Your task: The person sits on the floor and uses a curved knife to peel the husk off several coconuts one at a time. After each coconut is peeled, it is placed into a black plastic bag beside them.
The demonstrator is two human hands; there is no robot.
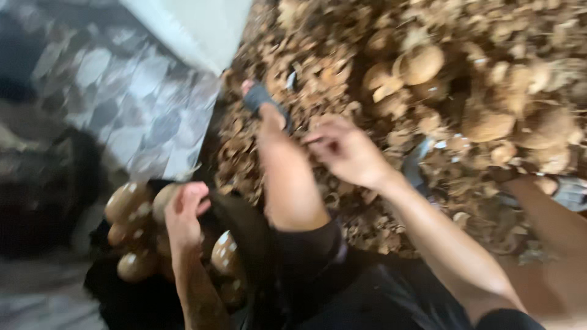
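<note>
1. A dark container [153, 287] sits at the lower left, filled with smooth brown peeled coconuts [125, 201] that catch the light.
2. The left hand [183, 211] rests on the container's upper rim, touching one pale coconut there; its fingers [197, 194] are curled together over the edge, though the blur hides whether they truly grip anything.
3. To the right of the container, a bare leg [287, 177] stretches away from the camera, its foot in a dark sandal [260, 98] planted on the husk litter.
4. Farther right of the container, beyond the leg, the right hand [345, 150] hovers above the litter with its fingers loosely bent and slightly apart, holding nothing that shows.
5. A heap of coconut husks [428, 91] fills the ground right of the container, with several whole unpeeled coconuts [422, 64] lying among the shreds.
6. Above the container lies a patterned grey tiled floor [116, 116], and beyond that a pale wall edge [195, 30].
7. At the far right edge, another bare leg [550, 226] shows.
</note>
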